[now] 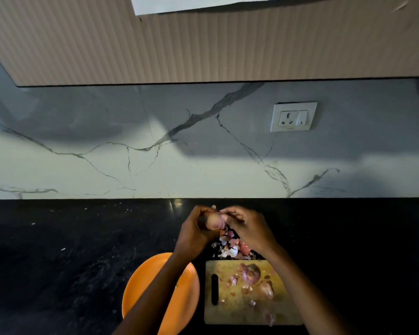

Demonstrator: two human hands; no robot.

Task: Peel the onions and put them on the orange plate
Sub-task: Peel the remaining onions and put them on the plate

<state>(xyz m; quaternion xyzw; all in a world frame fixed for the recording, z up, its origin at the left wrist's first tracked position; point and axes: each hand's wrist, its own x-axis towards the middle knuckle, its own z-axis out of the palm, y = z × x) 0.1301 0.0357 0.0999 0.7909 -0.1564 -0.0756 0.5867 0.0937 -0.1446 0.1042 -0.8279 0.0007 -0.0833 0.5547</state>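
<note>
My left hand (195, 232) grips a pale pink onion (214, 221) above the black counter. My right hand (248, 228) pinches a strip of its skin at the top, fingertips touching the onion. Below them lies the orange plate (186, 293), partly hidden by my left forearm. Two more onions sit on the wooden cutting board (230, 313): one purple (250, 273) and one brownish (265, 290).
A heap of peeled skins (232, 249) lies on the counter between my hands and the board. Skin scraps are scattered over the board. The marble wall with a socket (293, 116) stands behind the black counter (70, 250).
</note>
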